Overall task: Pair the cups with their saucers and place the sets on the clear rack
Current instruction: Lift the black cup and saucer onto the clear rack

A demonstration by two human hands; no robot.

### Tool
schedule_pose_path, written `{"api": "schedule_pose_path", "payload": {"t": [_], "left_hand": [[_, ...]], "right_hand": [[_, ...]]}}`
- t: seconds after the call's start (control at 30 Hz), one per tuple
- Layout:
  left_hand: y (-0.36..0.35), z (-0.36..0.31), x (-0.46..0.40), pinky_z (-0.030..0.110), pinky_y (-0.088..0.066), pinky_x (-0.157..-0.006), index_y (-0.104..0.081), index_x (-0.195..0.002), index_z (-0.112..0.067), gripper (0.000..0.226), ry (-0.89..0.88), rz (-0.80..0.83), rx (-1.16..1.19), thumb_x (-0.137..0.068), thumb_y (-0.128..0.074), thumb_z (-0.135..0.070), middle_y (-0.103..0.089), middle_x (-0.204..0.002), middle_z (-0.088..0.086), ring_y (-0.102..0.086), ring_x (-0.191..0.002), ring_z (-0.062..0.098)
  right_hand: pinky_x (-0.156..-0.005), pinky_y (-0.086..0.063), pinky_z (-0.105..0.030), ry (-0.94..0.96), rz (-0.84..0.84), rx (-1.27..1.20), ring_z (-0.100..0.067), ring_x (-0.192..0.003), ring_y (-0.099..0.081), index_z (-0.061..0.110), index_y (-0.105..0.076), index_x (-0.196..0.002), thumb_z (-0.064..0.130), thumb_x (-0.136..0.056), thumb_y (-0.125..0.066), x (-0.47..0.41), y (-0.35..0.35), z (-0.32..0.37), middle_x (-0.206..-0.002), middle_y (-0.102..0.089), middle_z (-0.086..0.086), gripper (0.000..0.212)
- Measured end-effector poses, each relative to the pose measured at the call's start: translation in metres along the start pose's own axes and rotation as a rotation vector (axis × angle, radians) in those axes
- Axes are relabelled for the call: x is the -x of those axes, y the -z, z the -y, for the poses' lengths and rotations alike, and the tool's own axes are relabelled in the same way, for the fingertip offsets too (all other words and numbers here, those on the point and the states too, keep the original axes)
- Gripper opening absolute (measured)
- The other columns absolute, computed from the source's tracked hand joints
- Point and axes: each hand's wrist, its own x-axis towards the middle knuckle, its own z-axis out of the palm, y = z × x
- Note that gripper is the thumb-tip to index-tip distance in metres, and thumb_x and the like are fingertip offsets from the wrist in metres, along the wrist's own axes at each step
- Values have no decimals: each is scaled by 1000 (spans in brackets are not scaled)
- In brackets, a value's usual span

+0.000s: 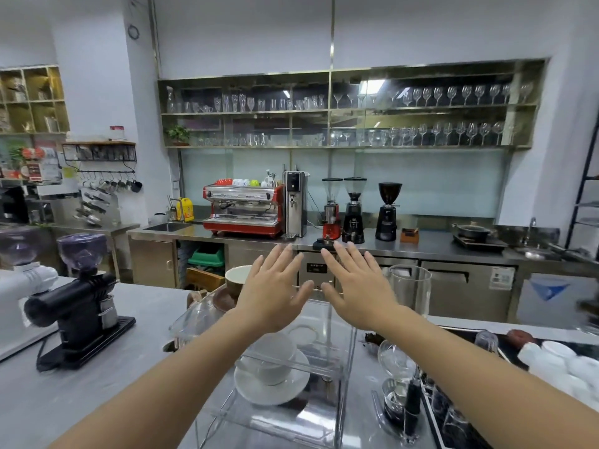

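Note:
A clear acrylic rack (337, 377) stands on the steel counter right in front of me. Inside it a white cup (274, 358) sits upright on a white saucer (272, 388). My left hand (272, 293) and my right hand (356, 286) are both raised above the rack, side by side, with fingers spread straight and nothing in them. Behind my left hand a brown cup with a pale inside (236, 278) stands on a brown saucer (223, 301), partly hidden. More white cups (564, 361) lie at the right edge.
A black grinder (77, 306) stands on the counter at left beside a white machine (19, 306). A tall glass cylinder (410, 291) and a siphon brewer (397, 367) stand right of the rack. A dark tray (453, 416) lies at lower right.

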Motion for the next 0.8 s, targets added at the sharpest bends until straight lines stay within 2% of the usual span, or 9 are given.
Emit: {"api": "schedule_pose_path", "payload": {"t": [0.2,0.57,0.8], "left_hand": [[-14,-43,5,42,-4,-126,-17,-160,-27,70,-58,23,82,-101,-26,-62,-8,-170,-3,1,-157,16],[-39,-127,18,48,-7,-126,-22,-159,-24,67,-132,43,198,-101,-25,-57,-17,-169,1,-10,-156,21],[-53,-173,25,47,-4,-126,-20,-159,-23,65,-194,51,298,-103,-24,-55,-14,-169,0,-6,-156,20]], "right_hand": [[-125,3,-44,-63,0,5,-18,-154,11,33,0,-158,60,-99,-19,41,6,-23,-168,6,3,68],[-124,6,-38,-196,-8,59,-16,-154,10,29,-1,-159,53,-102,-26,130,31,-73,-168,3,2,67],[-125,1,-41,-322,-13,39,-16,-155,5,27,-11,-160,49,-102,-33,181,41,-99,-168,-7,2,65]]}}
